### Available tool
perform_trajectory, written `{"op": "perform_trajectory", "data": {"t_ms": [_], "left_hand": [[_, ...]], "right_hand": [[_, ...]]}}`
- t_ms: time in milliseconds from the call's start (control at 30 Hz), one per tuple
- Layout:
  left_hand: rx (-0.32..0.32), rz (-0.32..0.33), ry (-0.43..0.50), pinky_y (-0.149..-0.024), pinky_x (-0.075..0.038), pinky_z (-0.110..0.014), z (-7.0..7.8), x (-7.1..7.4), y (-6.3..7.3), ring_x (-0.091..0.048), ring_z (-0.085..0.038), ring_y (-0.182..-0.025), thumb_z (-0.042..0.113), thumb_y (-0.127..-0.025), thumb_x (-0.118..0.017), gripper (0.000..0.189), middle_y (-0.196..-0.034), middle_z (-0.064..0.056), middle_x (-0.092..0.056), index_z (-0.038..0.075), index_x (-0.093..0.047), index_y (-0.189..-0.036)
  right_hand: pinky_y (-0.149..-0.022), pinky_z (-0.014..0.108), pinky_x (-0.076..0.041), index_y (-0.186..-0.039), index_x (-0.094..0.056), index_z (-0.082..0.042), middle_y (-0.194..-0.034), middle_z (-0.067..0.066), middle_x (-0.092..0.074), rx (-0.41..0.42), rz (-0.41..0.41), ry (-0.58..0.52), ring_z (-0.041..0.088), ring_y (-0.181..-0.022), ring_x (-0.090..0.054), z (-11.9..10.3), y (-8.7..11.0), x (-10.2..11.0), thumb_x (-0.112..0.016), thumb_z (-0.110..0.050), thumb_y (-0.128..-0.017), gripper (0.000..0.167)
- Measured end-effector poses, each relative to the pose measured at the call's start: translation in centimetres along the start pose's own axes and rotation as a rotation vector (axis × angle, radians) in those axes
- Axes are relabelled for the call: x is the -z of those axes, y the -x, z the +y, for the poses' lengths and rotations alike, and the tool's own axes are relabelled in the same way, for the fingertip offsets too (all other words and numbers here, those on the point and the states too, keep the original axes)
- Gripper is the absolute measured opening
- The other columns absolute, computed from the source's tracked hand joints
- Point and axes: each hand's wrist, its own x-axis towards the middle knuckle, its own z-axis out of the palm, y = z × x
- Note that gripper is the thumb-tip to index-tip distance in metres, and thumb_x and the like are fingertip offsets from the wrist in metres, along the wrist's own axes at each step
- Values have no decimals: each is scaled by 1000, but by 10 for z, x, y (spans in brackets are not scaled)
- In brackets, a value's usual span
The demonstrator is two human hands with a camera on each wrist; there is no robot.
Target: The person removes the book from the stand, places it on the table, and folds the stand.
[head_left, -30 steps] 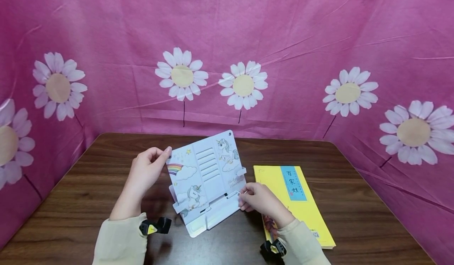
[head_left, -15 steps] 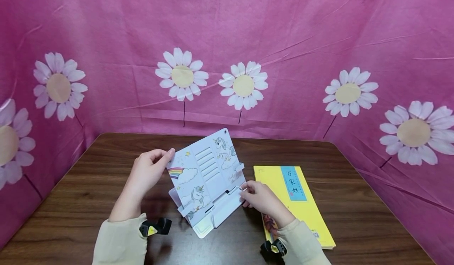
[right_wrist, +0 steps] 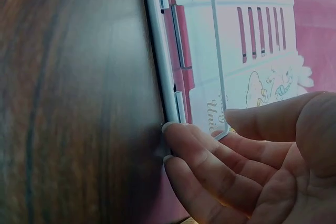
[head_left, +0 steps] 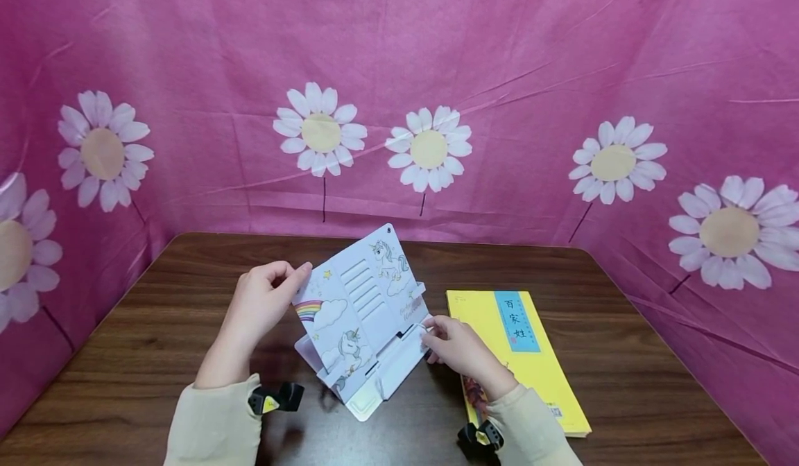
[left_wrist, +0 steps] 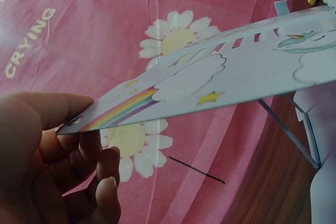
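Since the earlier frames, the white unicorn-printed book stand (head_left: 374,325) is turning, its top right corner shifting leftward and its near lower corner swinging rightward, while the left hand (head_left: 257,303) is easing slightly to the right with it and the right hand (head_left: 458,347) is staying almost in place. The left hand is pinching the stand's upper left corner, thumb on the printed face and fingers behind, with no gap left at the tips. The right hand is closing thumb and curled fingers about the stand's lower right end, its thumb touching the end of a white wire (right_wrist: 217,45) and its fingertips touching the base edge. The stand is sitting between the two hands, near the middle of the table (head_left: 643,362), its panel leaning back; whether its underside is touching the wood I cannot tell. A row of slots (head_left: 363,287) is running down the panel between the unicorn pictures, and a plate (head_left: 310,351) is jutting out behind its left side. Just right of the stand, a yellow book (head_left: 538,376) with a blue label (head_left: 518,322) is lying flat, partly under the right forearm. Black straps (head_left: 275,398) are circling both cream sleeves (head_left: 215,424). Beyond the table, a pink cloth (head_left: 499,36) with white daisies (head_left: 321,133) is hanging.
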Motion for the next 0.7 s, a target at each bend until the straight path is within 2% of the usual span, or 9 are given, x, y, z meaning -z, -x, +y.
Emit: {"op": "perform_trajectory", "data": {"t_ms": [200, 300, 400, 533, 600, 700], "left_hand": [[-14, -44, 18, -49, -28, -26, 1, 3, 2, -38, -14, -58, 46, -96, -60, 53, -55, 4, -38, 9, -49, -59], [-22, -83, 30, -49, -27, -26, 1, 4, 3, -38, -12, -58, 44, -96, -61, 55, -54, 5, -41, 10, -48, -54], [-30, -129, 48, -52, -32, -25, 2, 5, 3, -43, -10, -60, 41, -96, -61, 53, -56, 5, -52, 10, -58, -54], [-33, -187, 79, -60, -41, -24, 3, 6, 3, -54, -9, -66, 40, -97, -60, 47, -66, 1, -68, 9, -73, -65], [-21, -212, 92, -64, -44, -24, 3, 6, 3, -58, -10, -69, 41, -97, -60, 45, -69, 0, -71, 10, -76, -70], [-12, -223, 106, -62, -42, -25, 2, 4, 3, -56, -11, -69, 43, -97, -60, 47, -68, 1, -69, 9, -72, -67]], "right_hand": [[-60, 29, -48, -125, -62, -4, -89, 4, -67, 4, 12, 6, 14, -67, -63, 1, 0, -1, -63, -17, -96, 32], [-60, 29, -48, -129, -60, -4, -93, 5, -68, 25, 14, 21, 13, -67, -63, 1, 0, -1, -63, -16, -96, 36], [-61, 29, -47, -132, -59, -3, -95, 6, -68, 47, 10, 33, 13, -67, -62, 1, 0, -2, -63, -16, -96, 38], [-61, 29, -47, -133, -58, -2, -96, 6, -67, 64, 4, 41, 13, -68, -62, 1, 0, -3, -63, -15, -96, 40], [-61, 29, -47, -133, -58, -2, -96, 6, -67, 65, 3, 41, 13, -69, -62, 1, 0, -3, -63, -15, -96, 40], [-60, 29, -47, -133, -58, -3, -96, 6, -67, 62, 3, 37, 13, -68, -62, 1, 0, -3, -63, -15, -96, 39]]}}
